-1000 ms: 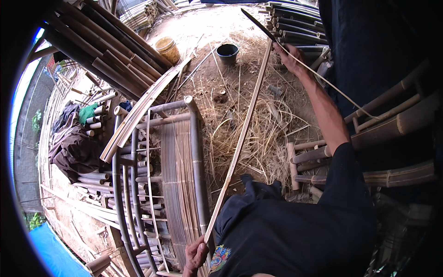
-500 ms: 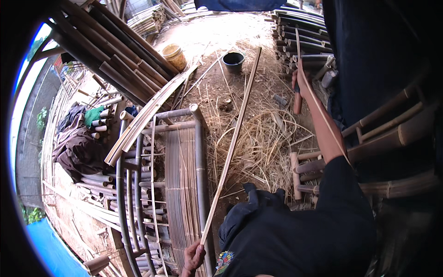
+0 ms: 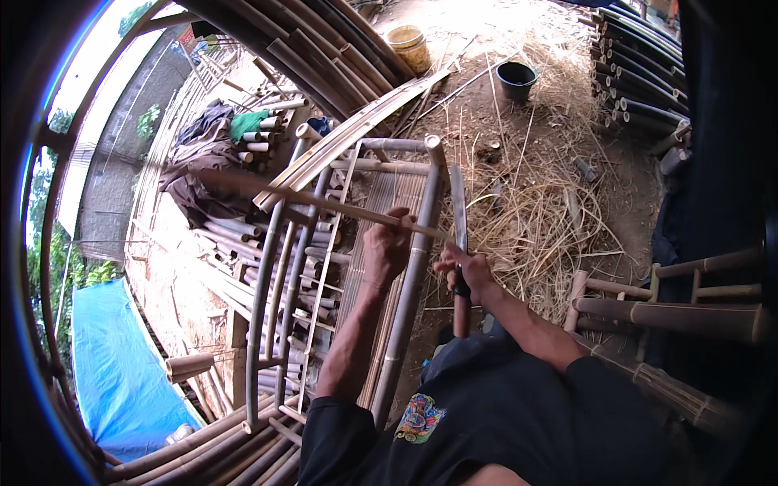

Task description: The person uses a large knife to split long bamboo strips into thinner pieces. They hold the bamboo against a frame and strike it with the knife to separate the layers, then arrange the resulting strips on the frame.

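In front of me, my left hand (image 3: pixel 389 247) is closed around a long, thin bamboo strip (image 3: pixel 348 211), held level above a bamboo bench. The strip's far left part is blurred; its right end reaches the knife beside my right hand. My right hand (image 3: pixel 474 277) is closed on a long-bladed knife (image 3: pixel 459 202) with a wooden handle, blade pointing up and away. The fingers of that hand are also close to the strip's end, and whether they pinch it I cannot tell. Beneath the left forearm lies the bench's slatted seat (image 3: pixel 379 283), inside a dark bamboo frame (image 3: pixel 399 324).
Split bamboo lengths (image 3: pixel 344 142) rest across the bench's far end. Shavings (image 3: pixel 539 231) cover the ground to the right. Farther off stand a black bucket (image 3: pixel 516 81) and a yellowish bucket (image 3: pixel 411 50). Bamboo poles (image 3: pixel 640 77) are stacked at far right; a blue tarp (image 3: pixel 121 364) lies left.
My hands, far apart before, have come together over the bench. The strip has swung from pointing away to lying crosswise, reaching left. The view has turned, shifting surroundings rightward.
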A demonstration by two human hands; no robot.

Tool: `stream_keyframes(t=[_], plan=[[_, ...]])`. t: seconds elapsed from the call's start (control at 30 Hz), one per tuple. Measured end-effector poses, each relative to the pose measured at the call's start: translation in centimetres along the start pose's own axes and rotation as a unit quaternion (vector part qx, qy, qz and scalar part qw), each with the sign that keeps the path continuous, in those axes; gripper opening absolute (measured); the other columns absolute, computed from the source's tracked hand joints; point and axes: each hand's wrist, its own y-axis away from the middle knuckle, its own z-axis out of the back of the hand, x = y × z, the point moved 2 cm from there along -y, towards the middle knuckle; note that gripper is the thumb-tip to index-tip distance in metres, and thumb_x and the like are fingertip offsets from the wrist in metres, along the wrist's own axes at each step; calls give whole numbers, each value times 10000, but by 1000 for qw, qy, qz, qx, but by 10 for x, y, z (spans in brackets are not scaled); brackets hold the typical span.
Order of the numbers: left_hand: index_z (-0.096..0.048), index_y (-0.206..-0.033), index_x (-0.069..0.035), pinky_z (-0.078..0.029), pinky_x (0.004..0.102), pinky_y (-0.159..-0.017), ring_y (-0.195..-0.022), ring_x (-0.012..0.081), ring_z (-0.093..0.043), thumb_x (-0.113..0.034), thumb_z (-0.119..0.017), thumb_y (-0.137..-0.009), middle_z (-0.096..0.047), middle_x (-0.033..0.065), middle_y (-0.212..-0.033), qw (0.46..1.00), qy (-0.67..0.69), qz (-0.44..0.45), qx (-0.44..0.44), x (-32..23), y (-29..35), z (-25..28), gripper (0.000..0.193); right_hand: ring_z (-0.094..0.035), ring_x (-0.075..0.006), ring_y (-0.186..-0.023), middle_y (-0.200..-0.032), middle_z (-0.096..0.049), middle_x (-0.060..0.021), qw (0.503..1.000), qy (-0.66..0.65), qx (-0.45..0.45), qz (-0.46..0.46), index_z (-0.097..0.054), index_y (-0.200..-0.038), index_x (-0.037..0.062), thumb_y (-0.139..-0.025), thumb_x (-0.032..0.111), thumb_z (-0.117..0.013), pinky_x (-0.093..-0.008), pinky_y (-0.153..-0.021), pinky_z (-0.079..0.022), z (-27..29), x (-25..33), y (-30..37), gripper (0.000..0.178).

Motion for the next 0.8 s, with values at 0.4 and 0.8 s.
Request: stream_keyframes(t=[0.4,0.8], plan=[[-514,-1292,-9,-432,457,-967,-1201,371,-490,-339,-659,-866,-416,211,-1388,951,-286,-105,60,-56,116,12,558,-535,-99,-469,-625,-532,0,962,26,-138,235,-566,-798,74,-805,331,-767,-227,-416,-453,36,94,-35,327],[-651,-1106,10,-404,227,-532,-611,56,-502,-291,-566,-965,-570,-11,-720,952,178,202,146,-1,106,-21,344,-539,-159,-397,-464,-466,-20,551,684,-38,477,-487,-740,95,-916,636,-425,-322,-340,-476,32,84,41,572]])
